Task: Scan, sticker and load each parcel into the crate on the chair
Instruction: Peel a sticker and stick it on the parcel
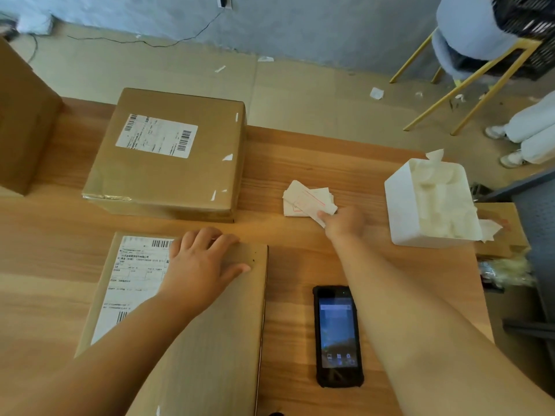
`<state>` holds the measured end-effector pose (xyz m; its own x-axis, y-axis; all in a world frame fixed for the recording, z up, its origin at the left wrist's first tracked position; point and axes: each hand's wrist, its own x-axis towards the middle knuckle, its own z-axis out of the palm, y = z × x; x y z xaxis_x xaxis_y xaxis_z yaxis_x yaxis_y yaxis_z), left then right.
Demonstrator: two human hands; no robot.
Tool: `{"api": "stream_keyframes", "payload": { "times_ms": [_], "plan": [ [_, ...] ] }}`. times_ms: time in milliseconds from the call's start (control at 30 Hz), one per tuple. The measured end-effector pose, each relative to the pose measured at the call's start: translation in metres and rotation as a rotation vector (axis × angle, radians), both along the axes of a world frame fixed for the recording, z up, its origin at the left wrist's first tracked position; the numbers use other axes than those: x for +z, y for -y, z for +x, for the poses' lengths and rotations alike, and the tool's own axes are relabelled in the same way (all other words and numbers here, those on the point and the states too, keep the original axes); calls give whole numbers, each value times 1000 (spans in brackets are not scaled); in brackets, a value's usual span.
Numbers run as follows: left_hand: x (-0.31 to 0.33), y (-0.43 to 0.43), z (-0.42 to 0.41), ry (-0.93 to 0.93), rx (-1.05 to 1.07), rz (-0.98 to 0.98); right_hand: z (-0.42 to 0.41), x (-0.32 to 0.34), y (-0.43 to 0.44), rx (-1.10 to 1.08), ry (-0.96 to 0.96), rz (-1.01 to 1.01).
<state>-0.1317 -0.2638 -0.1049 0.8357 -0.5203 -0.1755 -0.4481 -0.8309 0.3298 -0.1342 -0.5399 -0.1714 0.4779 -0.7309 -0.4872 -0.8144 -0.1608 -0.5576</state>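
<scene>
Grey wall, beige floor strewn with paper scraps, wooden table.

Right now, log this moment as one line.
step: sticker pickup | left hand: flat on near parcel | right hand: pinches sticker stack | scanner: on table

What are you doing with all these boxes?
Someone is getting parcels ready at a table. The left hand rests flat on the near box, while the right hand pinches at the stickers. The scanner lies between the arms, screen lit. A second box waits farther back. The crate sits on the chair, far right.
</scene>
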Motion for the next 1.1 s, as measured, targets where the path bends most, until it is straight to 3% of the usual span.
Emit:
{"api": "stream_keyframes", "payload": {
  "times_ms": [300,500,733,867,1100],
  "plan": [
    [2,0,1,-20,-2,-7,-10,5,8,38,-14,-64],
    [1,-1,1,-41,-8,-1,-23,17,3,-104,168,-75],
    [9,-12,-3,-95,19,-219,-56,61,-34,-114,486,339],
    [25,-27,-9,-117,92,-366,-77,89,-66,76,538,482],
    [54,-61,-24,-437,144,-563,-94,118,-132,311,505,438]
  ]
}}
